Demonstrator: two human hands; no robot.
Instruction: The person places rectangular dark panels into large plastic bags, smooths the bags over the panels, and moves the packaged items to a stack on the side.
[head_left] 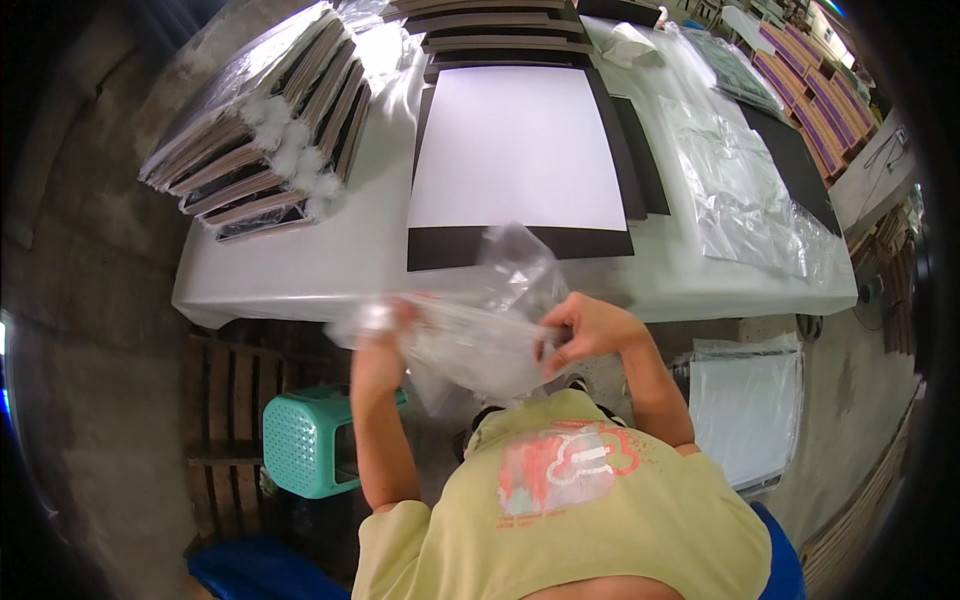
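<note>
Head view, going left to right along the white table (300, 270): a pile of flat dark panels wrapped in clear film (265, 125) lies at the far left corner, tilted and fanned, its white foam corners facing the middle. Below the table's near edge on that side stands a teal plastic stool (300, 440) on a wooden pallet (225, 400). At the middle of the table, reaching close to the near edge, rests a black board with a white sheet (518, 150) on top; more dark boards are stacked behind it toward the far edge. In front of the near edge, off the table, the left hand (380, 330) is closed on the left end of a clear plastic bag (480, 330), and the right hand (590, 330) pinches its right end between thumb and fingers; the bag hangs crumpled between them. Flat clear bags (745, 190) lie spread along the table's right side. A wrapped white panel (745, 405) leans below the right corner.
</note>
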